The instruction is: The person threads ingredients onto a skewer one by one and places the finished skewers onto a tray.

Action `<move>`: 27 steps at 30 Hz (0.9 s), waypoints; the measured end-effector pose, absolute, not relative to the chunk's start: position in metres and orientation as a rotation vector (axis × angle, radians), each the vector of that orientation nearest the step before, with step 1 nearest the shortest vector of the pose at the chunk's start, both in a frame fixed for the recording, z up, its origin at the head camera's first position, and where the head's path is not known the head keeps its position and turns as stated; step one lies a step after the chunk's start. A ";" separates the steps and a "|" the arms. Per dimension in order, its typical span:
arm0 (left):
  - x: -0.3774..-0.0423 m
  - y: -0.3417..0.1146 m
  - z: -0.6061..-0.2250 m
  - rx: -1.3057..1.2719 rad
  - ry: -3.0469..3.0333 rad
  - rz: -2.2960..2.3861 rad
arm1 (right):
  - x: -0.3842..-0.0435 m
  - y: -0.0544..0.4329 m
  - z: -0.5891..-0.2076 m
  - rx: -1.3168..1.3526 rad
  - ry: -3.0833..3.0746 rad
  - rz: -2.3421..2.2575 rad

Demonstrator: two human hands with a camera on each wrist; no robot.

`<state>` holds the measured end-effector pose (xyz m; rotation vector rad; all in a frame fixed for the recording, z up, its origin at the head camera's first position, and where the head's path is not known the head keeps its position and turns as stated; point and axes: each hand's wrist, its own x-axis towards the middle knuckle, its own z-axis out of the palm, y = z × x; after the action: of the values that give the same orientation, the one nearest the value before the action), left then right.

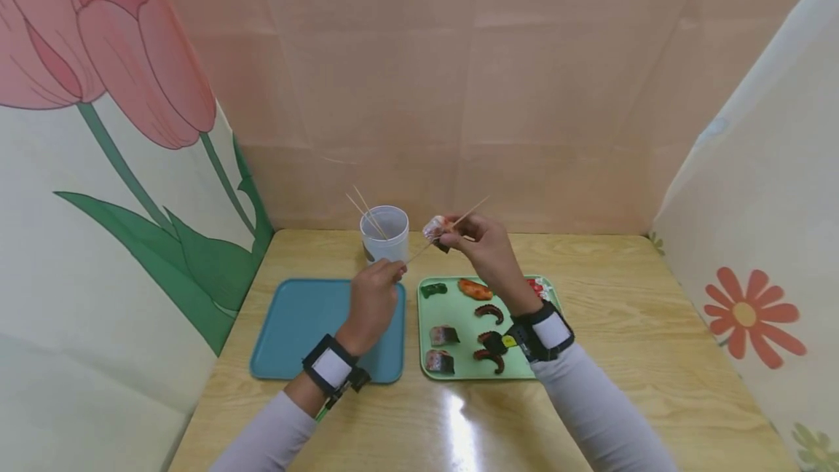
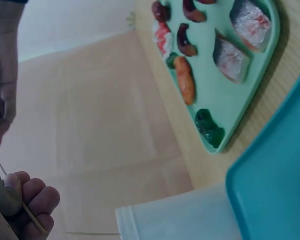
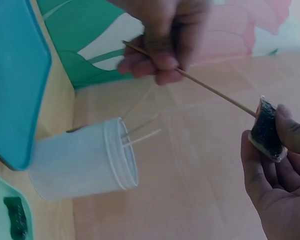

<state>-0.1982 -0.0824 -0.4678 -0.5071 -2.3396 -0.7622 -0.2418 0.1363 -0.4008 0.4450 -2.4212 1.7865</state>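
Note:
My left hand [image 1: 373, 301] pinches the lower end of a thin wooden skewer [image 3: 215, 92] and holds it aslant above the trays. Higher up, my right hand [image 1: 488, 257] grips a fish chunk [image 3: 267, 130] with dark skin and a pale, reddish side. The skewer runs through this chunk, and its far end sticks out beyond the right fingers in the head view. Below the right forearm lies a green tray [image 1: 462, 319]. It bears two similar fish chunks [image 1: 444, 335], several dark curled tentacles [image 1: 489, 312], an orange piece [image 1: 475, 289] and a green piece [image 1: 434, 289].
Just behind the left hand stands a white cup [image 1: 388, 246] with more skewers [image 1: 367, 213] leaning in it. A blue tray [image 1: 301, 326] lies to the left, partly under the left hand. Red and white pieces [image 1: 537, 287] sit at the green tray's far right corner.

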 end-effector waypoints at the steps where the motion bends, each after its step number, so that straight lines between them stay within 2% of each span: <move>1: -0.198 -0.082 -0.466 -0.507 -2.339 -0.763 | -0.241 0.132 -0.403 0.460 -2.412 1.792; 10: -0.196 -0.084 -0.462 -0.473 -2.334 -0.768 | -0.237 0.108 -0.418 0.541 -2.320 1.883; 27: -0.196 -0.092 -0.462 -0.453 -2.366 -0.755 | -0.236 0.096 -0.430 0.571 -2.432 1.760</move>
<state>-0.1961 -0.0925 -0.4616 -0.4528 -2.3662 -0.7548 -0.2363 0.0958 -0.4296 0.5706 -2.4316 1.7597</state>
